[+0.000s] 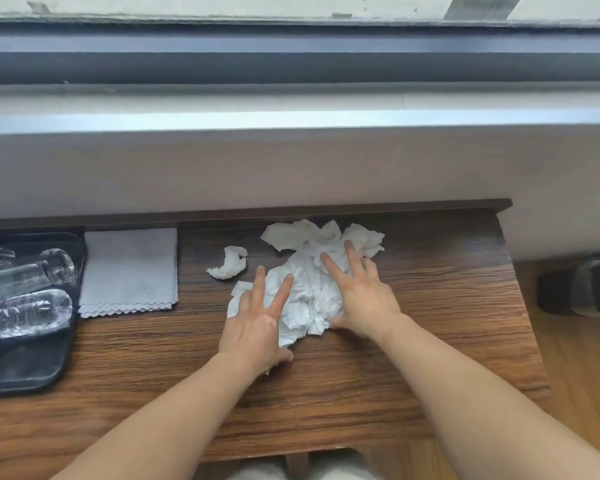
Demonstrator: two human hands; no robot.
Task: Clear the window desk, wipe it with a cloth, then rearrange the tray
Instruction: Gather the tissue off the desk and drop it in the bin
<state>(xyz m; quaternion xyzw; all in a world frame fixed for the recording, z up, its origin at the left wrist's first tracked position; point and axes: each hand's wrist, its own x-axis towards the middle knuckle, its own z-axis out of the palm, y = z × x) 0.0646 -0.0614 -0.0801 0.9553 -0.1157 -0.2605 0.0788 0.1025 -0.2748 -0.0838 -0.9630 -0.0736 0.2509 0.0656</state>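
A heap of crumpled white tissues (pixel 310 271) lies on the dark wooden desk (pixel 430 306) below the window. My left hand (pixel 257 320) rests on the heap's left side with its fingers spread and straight. On the right side my right hand (pixel 361 292) presses the tissues, fingers stretched forward. A smaller crumpled tissue (pixel 230 263) lies apart, to the left of the heap. A folded pale grey cloth (pixel 130 270) lies flat further left. Beside it a black tray (pixel 28 368) holds a clear glass (pixel 45 268) and a clear plastic bottle (pixel 25 311), both on their sides.
The window sill (pixel 291 123) and wall run along the desk's back edge. The desk ends at the right, where the wooden floor (pixel 582 358) and a dark shoe-like object (pixel 582 285) show. Bare wood lies in front of the hands.
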